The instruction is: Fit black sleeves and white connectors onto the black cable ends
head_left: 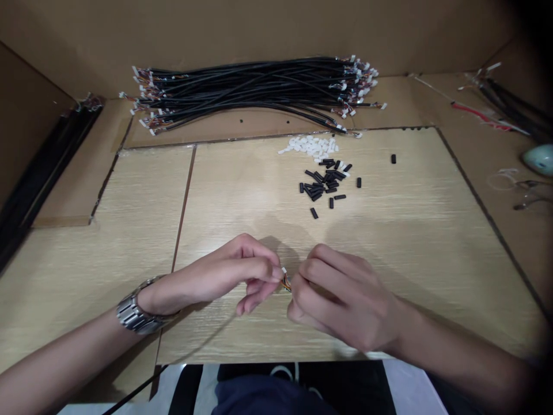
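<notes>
Wires (286,282) slant away from you to their white connector (284,270), your left fingers (262,268) pinching them nearer it, your right fingers (311,291) curled close by, grip hidden.

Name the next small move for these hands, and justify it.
Probably steady the small white connector with the left hand and ease the right hand slightly aside: its fingers crowd the coloured wires, hiding where they run.

The person wears 1 silver-coloured metal link bracelet (137,311) on the left wrist (156,296) and navy clothing (259,397).
</notes>
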Tool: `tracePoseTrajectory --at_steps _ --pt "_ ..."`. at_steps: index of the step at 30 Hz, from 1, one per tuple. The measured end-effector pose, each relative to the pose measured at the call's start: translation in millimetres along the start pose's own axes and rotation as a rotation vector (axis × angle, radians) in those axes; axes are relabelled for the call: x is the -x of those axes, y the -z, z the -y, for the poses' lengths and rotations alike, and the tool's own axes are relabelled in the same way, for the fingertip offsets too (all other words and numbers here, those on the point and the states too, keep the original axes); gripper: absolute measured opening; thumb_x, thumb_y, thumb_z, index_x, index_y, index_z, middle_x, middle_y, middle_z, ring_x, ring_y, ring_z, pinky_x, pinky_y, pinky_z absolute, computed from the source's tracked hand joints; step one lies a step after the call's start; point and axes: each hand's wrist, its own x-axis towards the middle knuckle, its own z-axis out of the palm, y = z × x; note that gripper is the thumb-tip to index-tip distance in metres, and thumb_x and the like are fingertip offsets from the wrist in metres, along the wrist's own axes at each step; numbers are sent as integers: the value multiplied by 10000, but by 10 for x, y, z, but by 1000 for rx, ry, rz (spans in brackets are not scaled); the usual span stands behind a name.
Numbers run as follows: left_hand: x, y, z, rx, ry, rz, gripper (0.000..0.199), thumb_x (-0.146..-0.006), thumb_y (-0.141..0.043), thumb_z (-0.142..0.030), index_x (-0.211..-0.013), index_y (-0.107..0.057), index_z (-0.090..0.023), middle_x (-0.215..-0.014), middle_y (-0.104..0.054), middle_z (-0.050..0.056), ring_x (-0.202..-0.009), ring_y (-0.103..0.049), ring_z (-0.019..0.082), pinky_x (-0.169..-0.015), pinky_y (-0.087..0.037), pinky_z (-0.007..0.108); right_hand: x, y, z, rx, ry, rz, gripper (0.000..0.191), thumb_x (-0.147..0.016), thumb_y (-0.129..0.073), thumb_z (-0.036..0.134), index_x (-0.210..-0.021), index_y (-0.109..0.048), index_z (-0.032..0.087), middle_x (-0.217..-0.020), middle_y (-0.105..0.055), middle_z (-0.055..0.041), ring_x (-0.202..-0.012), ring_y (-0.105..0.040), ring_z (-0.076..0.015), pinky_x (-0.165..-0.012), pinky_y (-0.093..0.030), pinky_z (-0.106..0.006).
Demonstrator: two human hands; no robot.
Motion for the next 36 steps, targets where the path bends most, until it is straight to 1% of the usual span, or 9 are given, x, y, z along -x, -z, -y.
tracePoseTrajectory --at_steps 7,11,15,17,20,24,29,32,36 --pt "-12 5 6 -14 -2 9 305 -868 -519 -223 -572 -512 -148 -508 -506 -17 -409 -475 68 -391 -361 161 4 13 10 11 -8 34 163 -813 -616 48 -689 -634 152 -633 -531 -29 -630 -398 -167 -508 -393 -295" --pt "3 -4 -11 -246 -47 -47 316 -938 -467 -258 -642 -518 -159 -530 -493 -28 -457 -481 81 -448 -389 179 18 -1 -8 3 -34 31 202 -851 -599 70 -669 -623 155 -634 -537 -30 -637 -404 -166 -506 -387 -288" --pt "51 -17 -66 -802 -351 -357 140 -929 -577 -296 -932 -630 -166 -754 -579 8 -656 -554 125 -579 -463 215 47 -46 -56 1 -55 18 210 -877 -587 85 -677 -604 147 -652 -540 -34 -656 -419 -160 -507 -371 -276" --pt "78 -8 -95 -1013 -557 -415 163 -927 -598 -252 -1067 -635 -177 -921 -617 50 -805 -597 157 -714 -510 257 63 -67 -76 -3 -57 21 199 -888 -579 92 -698 -601 147 -671 -548 -35 -661 -419 -156 -516 -373 -274" --pt "108 25 -121 -1239 -742 -289 143 -956 -557 -177 -1054 -661 -169 -1004 -648 87 -930 -618 194 -827 -517 304 80 -87 -90 1 -54 30 166 -909 -571 131 -749 -609 149 -691 -551 -35 -674 -422 -157 -526 -376 -277" --pt "125 73 -118 -1388 -836 -198 133 -964 -544 -153 -995 -672 -148 -945 -685 92 -915 -634 217 -806 -526 328 83 -112 -83 -55 -81 35 162 -897 -555 97 -752 -589 159 -702 -526 -22 -683 -437 -151 -541 -383 -272" --pt "129 123 -85 -1402 -933 -229 142 -940 -581 -141 -1029 -682 -185 -932 -727 70 -904 -653 215 -799 -559 333 57 -184 -47 -363 -286 -48 109 -866 -546 61 -831 -602 147 -796 -557 -32 -713 -509 -126 -623 -458 -253" --pt "124 165 -68 -1364 -986 -242 154 -939 -577 -140 -1005 -704 -198 -945 -744 70 -954 -675 227 -811 -585 339 26 -224 -9 -481 -346 -64 161 -861 -526 56 -753 -583 160 -740 -513 -4 -660 -480 -111 -588 -423 -241" --pt "111 235 -61 -1223 -915 -107 210 -953 -550 -196 -881 -740 -250 -948 -760 40 -964 -705 222 -846 -614 340 -19 -230 30 -745 -494 0 260 -823 -509 65 -586 -505 170 -610 -441 40 -565 -408 -89 -516 -336 -227"
